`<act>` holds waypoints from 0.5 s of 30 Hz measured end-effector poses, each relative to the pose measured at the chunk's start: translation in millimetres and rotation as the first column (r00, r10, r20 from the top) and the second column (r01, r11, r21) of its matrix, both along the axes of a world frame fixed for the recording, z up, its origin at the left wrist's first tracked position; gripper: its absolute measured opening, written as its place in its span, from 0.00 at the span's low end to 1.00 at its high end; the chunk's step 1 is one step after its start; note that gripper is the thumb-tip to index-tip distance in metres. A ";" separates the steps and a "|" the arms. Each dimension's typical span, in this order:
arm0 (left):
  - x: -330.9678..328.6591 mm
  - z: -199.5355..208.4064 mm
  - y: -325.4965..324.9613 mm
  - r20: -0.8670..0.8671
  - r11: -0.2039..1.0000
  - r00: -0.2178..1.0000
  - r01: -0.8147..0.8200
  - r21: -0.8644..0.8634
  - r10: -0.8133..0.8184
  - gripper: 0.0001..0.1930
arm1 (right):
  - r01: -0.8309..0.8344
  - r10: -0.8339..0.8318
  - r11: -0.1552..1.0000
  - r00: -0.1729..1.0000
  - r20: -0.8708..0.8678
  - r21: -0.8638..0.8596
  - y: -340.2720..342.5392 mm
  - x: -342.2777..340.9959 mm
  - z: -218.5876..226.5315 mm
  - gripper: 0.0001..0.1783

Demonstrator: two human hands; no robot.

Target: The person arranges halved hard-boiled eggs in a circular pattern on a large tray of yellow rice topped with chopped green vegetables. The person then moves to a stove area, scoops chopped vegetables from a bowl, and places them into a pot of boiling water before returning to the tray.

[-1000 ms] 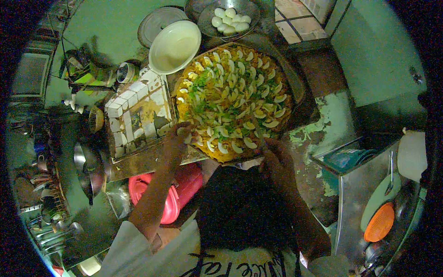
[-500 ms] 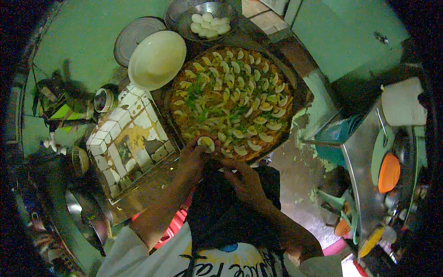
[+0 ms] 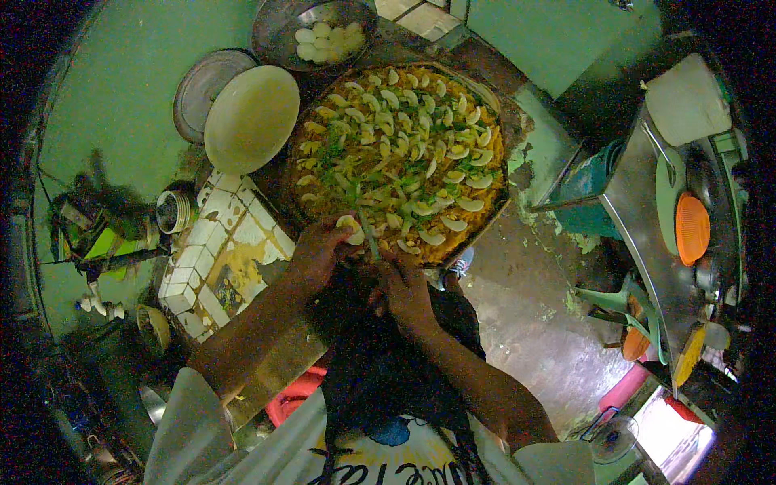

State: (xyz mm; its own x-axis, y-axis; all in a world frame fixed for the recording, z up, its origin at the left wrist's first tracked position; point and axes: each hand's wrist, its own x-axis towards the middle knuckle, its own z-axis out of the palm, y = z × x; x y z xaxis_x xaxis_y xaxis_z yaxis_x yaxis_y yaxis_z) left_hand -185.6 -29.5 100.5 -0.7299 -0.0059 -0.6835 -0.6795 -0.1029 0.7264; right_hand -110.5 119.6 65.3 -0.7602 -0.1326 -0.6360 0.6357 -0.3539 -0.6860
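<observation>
**Egg piece in left hand, knife in right, at near edge of topped dish**

Inspecting remotely through the head camera, I am recording from left to right. A round, grey, flat lid (image 3: 194, 95) is lying at upper left, partly covered by an oval-looking, cream-white basin (image 3: 252, 121). Below them, a section of broken white tiles (image 3: 212, 212) is showing yellowish bare patches. Above, a dark, round metal wok (image 3: 277, 36) is holding a cluster of white peeled eggs (image 3: 327, 42), well apart from the hands.

The left hand (image 3: 318, 252) is curling thumb and fingers closely around a white-and-yellow piece of egg (image 3: 350, 230), near the dish's lower-left edge. A slim, grey-bladed knife (image 3: 369, 233) is pointing up just beside it; I am not able to tell whether the blade is touching. The right hand (image 3: 402, 288) is folding tightly around the knife's handle, its fingers hiding the grip.

Beyond both hands, a broad, roundish dish of yellow-orange food (image 3: 396, 153) is bearing green herbs and white egg crescents. At far right, a round, orange plastic basket (image 3: 692, 229) is resting by the metal surface.
</observation>
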 end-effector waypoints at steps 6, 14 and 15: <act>1.8 -28.2 -31.7 -0.125 0.977 0.985 0.139 0.159 -0.120 0.16 | -0.157 0.159 0.986 0.986 -0.047 0.055 -10.4 21.5 5.4 0.16; -20.3 -33.6 -66.4 -0.262 0.879 0.844 0.415 -0.236 -0.469 0.18 | 0.079 -0.081 0.993 0.996 -0.022 -0.088 -48.7 -0.9 -19.7 0.15; -18.2 -35.3 -63.2 -0.284 0.910 0.869 0.354 -0.217 -0.405 0.18 | 0.144 -0.132 0.973 0.988 0.075 -0.182 -49.4 -3.8 -14.8 0.15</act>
